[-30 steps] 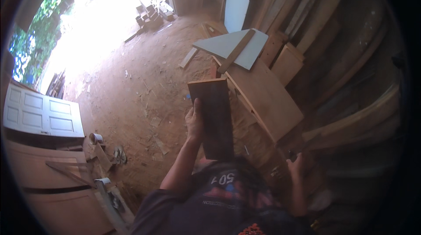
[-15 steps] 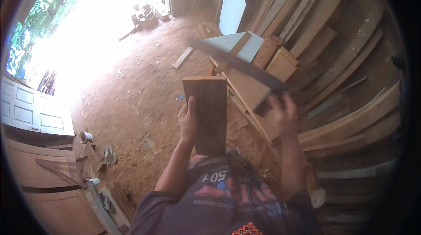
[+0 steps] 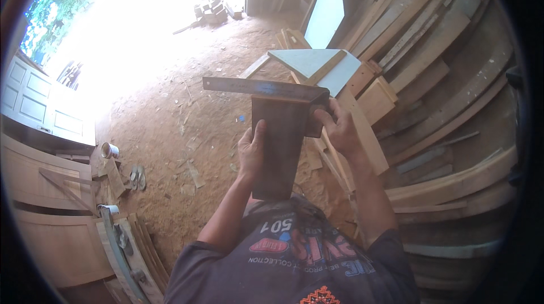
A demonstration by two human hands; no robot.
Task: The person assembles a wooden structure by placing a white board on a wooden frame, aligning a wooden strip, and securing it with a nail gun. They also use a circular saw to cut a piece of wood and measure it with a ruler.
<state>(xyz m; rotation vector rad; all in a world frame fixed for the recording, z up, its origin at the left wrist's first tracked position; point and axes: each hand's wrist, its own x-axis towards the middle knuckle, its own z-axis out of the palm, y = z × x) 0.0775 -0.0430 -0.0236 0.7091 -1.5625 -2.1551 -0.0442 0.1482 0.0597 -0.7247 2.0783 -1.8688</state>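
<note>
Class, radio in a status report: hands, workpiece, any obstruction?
Left hand gripping dark wooden board by its left edge. Right hand holding try square, its blade across the board's far end; contact unclear. No obstruction visible there.

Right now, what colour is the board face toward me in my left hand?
Dark brown; the board in your left hand shows best in head view.
</note>
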